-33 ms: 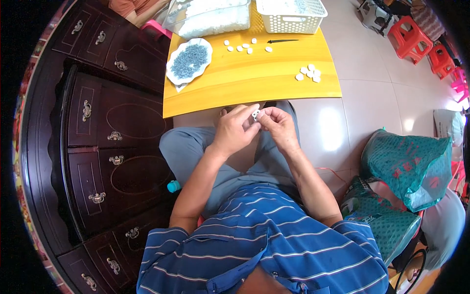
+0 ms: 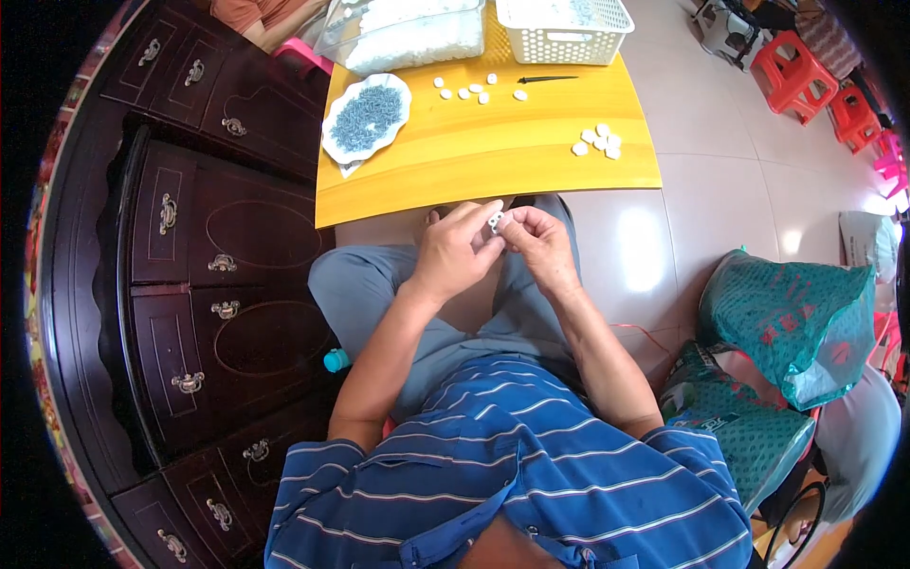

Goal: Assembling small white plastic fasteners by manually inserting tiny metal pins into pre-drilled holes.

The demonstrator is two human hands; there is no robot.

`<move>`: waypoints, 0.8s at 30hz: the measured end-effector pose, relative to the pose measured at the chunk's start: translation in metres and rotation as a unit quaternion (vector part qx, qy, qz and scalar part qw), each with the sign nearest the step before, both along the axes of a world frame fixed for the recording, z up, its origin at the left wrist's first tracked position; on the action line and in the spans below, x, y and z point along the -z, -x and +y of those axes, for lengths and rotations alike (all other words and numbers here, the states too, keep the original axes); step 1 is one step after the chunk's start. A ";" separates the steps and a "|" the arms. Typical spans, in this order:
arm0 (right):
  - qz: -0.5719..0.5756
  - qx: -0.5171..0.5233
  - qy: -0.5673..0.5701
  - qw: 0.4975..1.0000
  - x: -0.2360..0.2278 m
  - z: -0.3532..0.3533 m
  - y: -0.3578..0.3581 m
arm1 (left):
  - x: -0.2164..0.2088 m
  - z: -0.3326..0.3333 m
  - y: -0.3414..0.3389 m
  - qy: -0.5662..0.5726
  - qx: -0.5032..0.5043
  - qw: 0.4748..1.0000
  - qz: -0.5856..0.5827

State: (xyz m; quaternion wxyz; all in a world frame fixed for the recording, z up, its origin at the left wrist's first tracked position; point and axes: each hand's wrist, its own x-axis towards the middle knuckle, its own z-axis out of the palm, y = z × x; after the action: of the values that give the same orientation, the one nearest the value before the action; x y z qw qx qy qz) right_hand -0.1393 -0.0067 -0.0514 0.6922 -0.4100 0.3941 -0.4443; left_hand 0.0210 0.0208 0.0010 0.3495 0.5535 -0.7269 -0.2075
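Observation:
Above my lap, just off the table's near edge, my left hand (image 2: 455,248) and my right hand (image 2: 542,247) meet at the fingertips. Between them is a small white plastic piece (image 2: 495,221) with dark holes or spots in its face. The left thumb and fingers close around it from one side, while the right thumb and forefinger pinch it from the other. Fingers cover part of the piece. On the yellow wooden table (image 2: 455,175), several small white pieces (image 2: 600,142) lie clustered at the right. A scalloped white dish (image 2: 405,119) of small grey-blue pins or screws stands at the left.
More white pieces (image 2: 464,94) and a thin black tool (image 2: 548,80) lie farther back. Behind them stand a clear bin (image 2: 464,43) of white parts and a white perforated basket (image 2: 567,49). A dark cabinet (image 2: 237,228) borders the left; green bags (image 2: 787,303) sit at right.

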 end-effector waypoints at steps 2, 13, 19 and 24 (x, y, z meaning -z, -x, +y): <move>-0.008 0.007 0.005 1.000 -0.001 0.000 0.000 | -0.001 0.000 0.003 0.006 -0.016 0.999 -0.040; -0.066 -0.025 -0.036 0.997 -0.005 0.000 0.004 | 0.001 -0.008 -0.001 0.057 0.032 0.997 -0.042; -0.062 -0.041 -0.050 0.996 -0.005 0.000 0.006 | -0.007 -0.008 -0.004 0.020 0.062 0.997 -0.037; -0.064 -0.024 -0.040 0.997 -0.001 -0.001 0.003 | -0.004 -0.006 -0.005 -0.005 0.019 1.000 -0.006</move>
State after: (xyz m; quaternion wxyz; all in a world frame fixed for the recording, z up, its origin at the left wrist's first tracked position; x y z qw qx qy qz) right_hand -0.1419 -0.0075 -0.0505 0.7423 -0.3623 0.3562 -0.4369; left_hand 0.0265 0.0146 0.0048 0.3380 0.5430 -0.7382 -0.2144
